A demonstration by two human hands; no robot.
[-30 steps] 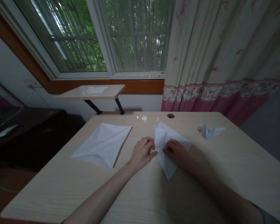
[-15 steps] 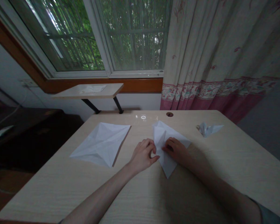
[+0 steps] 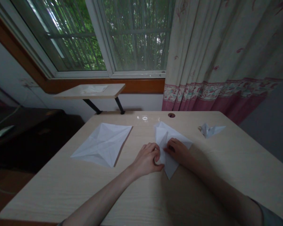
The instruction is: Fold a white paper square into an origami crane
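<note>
A partly folded sheet of white paper (image 3: 171, 168) lies on the table in front of me, with a crease standing up near its middle and one point toward me. My left hand (image 3: 148, 159) is at its left edge, fingers curled on the paper and thumb apart, low on the edge. From the right, my right hand (image 3: 177, 151) pinches the paper near the raised fold with bent fingers. Both hands hide part of the folds between them.
On the left of the table (image 3: 132, 201) lies a creased, opened-out paper sheet (image 3: 102, 144). A small folded paper figure (image 3: 209, 130) sits at the right. A raised shelf (image 3: 115, 89) at the back left bears another paper (image 3: 95, 89). A cable hole (image 3: 171, 115) is at the back edge.
My left hand has shifted slightly right and toward me along the paper's left edge, its thumb now farther over the sheet. The right hand and the paper have barely moved.
</note>
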